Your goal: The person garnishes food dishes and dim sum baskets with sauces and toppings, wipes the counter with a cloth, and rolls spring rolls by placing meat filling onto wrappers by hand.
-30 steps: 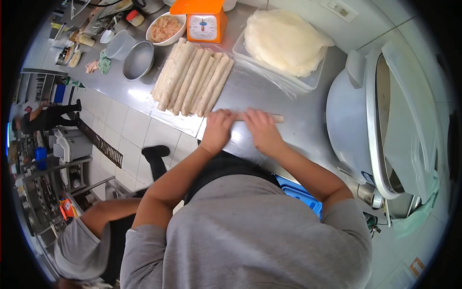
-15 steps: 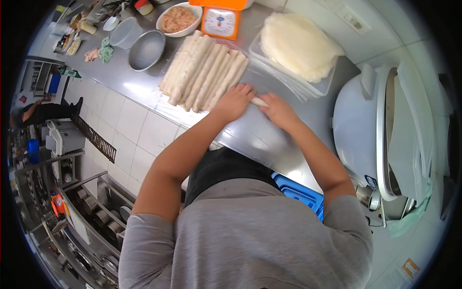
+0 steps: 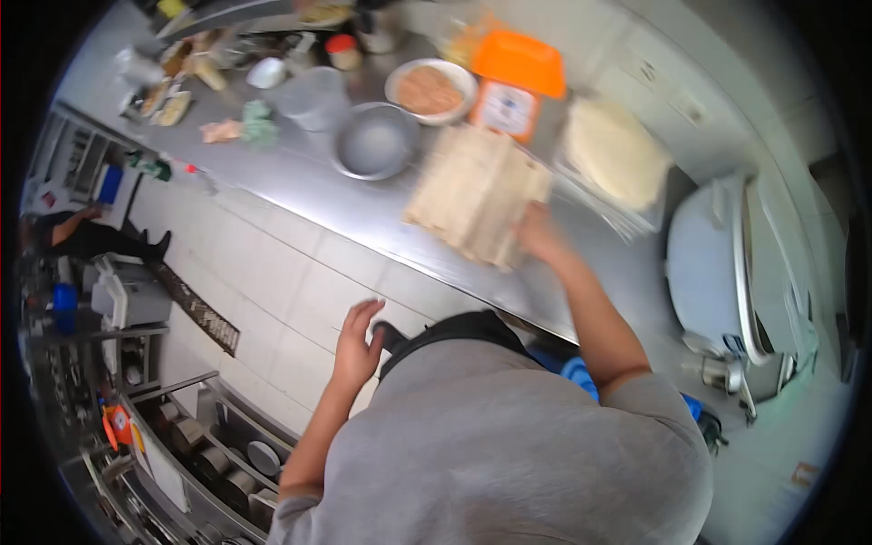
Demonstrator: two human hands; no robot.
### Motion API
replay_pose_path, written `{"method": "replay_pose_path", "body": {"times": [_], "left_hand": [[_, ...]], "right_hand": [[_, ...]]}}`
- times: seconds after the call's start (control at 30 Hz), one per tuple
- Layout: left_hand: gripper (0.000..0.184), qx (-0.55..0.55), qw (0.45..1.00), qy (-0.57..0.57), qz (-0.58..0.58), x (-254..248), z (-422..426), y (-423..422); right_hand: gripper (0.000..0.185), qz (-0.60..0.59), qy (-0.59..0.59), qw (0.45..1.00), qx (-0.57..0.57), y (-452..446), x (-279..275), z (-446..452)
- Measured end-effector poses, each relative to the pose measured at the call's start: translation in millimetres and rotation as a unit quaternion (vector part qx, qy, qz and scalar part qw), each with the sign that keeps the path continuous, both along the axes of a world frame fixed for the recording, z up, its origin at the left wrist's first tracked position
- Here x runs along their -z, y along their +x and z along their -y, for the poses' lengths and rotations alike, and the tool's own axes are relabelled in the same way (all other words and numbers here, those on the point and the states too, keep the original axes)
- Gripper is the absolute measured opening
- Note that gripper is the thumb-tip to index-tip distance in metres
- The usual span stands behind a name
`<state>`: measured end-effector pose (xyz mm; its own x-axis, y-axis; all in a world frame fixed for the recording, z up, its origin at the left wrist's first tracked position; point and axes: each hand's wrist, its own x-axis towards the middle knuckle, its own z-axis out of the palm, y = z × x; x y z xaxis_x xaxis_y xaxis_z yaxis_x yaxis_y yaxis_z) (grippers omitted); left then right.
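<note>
A stack of long pale rolled wrappers, like uncooked spring rolls (image 3: pixel 468 191), lies on the steel counter (image 3: pixel 300 195). My right hand (image 3: pixel 542 234) is at the right edge of this stack, touching or very near the last roll. Its fingers are smeared by motion, so I cannot make out whether they grip anything. My left hand (image 3: pixel 361 343) is off the counter, raised over the floor in front of my waist. Its fingers are stretched out, with the thumb apart, and it holds nothing.
Behind the rolls stand a metal bowl (image 3: pixel 374 143), a white bowl of pinkish filling (image 3: pixel 431 94) and an orange scale (image 3: pixel 505 109). Pale wrapper sheets (image 3: pixel 618 154) lie in a tray to the right, near a large white pot (image 3: pixel 708 263). Another person (image 3: pixel 91 234) is at far left.
My left hand has left the counter and drawn back toward my waist. My right hand has moved to the stack's right edge; the small roll between my hands no longer shows separately. The view has shifted.
</note>
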<state>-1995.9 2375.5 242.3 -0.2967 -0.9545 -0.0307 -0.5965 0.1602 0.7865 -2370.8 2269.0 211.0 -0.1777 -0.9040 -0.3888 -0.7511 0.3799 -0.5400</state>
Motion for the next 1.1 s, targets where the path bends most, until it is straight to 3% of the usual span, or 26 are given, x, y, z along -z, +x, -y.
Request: {"method": "replay_pose_path", "body": {"times": [0.03, 0.07, 0.1, 0.17, 0.27, 0.3, 0.37, 0.43, 0.53, 0.63, 0.73, 0.77, 0.83, 0.9, 1.0, 1.07, 1.1], "left_hand": [[0.046, -0.042, 0.999, 0.008, 0.010, -1.5, -4.3, 34.5], [0.045, -0.094, 0.995, 0.015, 0.016, -4.1, -5.9, 67.6], [0.044, -0.143, 0.989, 0.010, 0.022, -10.1, -4.7, 99.6], [0.042, -0.227, 0.973, 0.015, 0.030, -17.4, -6.1, 156.1], [0.040, -0.298, 0.955, -0.006, 0.002, -26.1, 12.3, 215.6], [0.039, -0.288, 0.957, -0.033, -0.006, -26.2, 24.3, 232.0], [0.039, -0.267, 0.962, -0.051, -0.025, -37.9, 52.2, 252.0], [0.039, -0.238, 0.968, -0.075, -0.032, -47.7, 88.7, 274.8], [0.039, -0.222, 0.971, -0.086, -0.004, -34.0, 146.3, 321.6], [0.039, -0.247, 0.969, -0.011, 0.015, 24.2, 196.8, 391.0], [0.040, -0.291, 0.944, 0.107, 0.112, 144.6, 203.3, 490.4], [0.038, -0.319, 0.917, 0.165, 0.171, 197.0, 174.7, 526.9], [0.036, -0.284, 0.805, 0.410, 0.322, 257.6, 112.0, 584.4], [0.037, -0.282, 0.746, 0.523, 0.301, 252.5, 70.0, 616.2], [0.038, -0.336, 0.712, 0.572, 0.230, 228.8, 69.6, 647.1], [0.039, -0.370, 0.709, 0.568, 0.197, 219.6, 90.2, 665.5], [0.039, -0.379, 0.721, 0.550, 0.184, 219.5, 106.9, 676.8]], "right_hand": [[0.064, -0.041, -0.010, 0.999, 0.034, -1.9, 2.2, 4.8], [0.061, -0.026, -0.070, 0.997, 0.026, 8.0, -37.8, 6.4], [0.055, -0.164, -0.219, 0.962, 0.014, 2.2, -11.8, 17.7], [0.047, -0.078, -0.286, 0.953, 0.057, 55.8, -76.7, 47.5], [0.043, 0.122, -0.341, 0.931, 0.038, 181.9, -131.6, 83.3], [0.044, 0.174, -0.314, 0.933, -0.020, 217.3, -127.4, 97.9], [0.045, 0.086, -0.352, 0.915, -0.178, 290.4, -117.2, 113.3], [0.047, 0.148, -0.336, 0.894, -0.258, 351.3, -104.3, 120.5], [0.048, 0.270, -0.167, 0.915, -0.249, 406.2, -93.2, 152.3], [0.053, 0.300, -0.126, 0.922, -0.210, 437.4, -56.0, 228.2], [0.068, 0.122, -0.267, 0.949, -0.111, 480.0, 28.8, 338.4], [0.073, 0.095, -0.212, 0.971, -0.057, 504.9, 28.8, 365.3], [0.082, 0.041, -0.097, 0.993, 0.054, 568.3, 27.6, 415.5], [0.086, -0.015, -0.108, 0.994, -0.011, 625.9, 40.7, 459.4], [0.079, -0.100, -0.167, 0.974, -0.115, 703.9, 49.4, 515.8], [0.060, -0.159, -0.242, 0.936, -0.202, 747.3, 60.4, 547.2], [0.049, -0.125, -0.276, 0.923, -0.237, 764.9, 73.3, 566.5]]}}
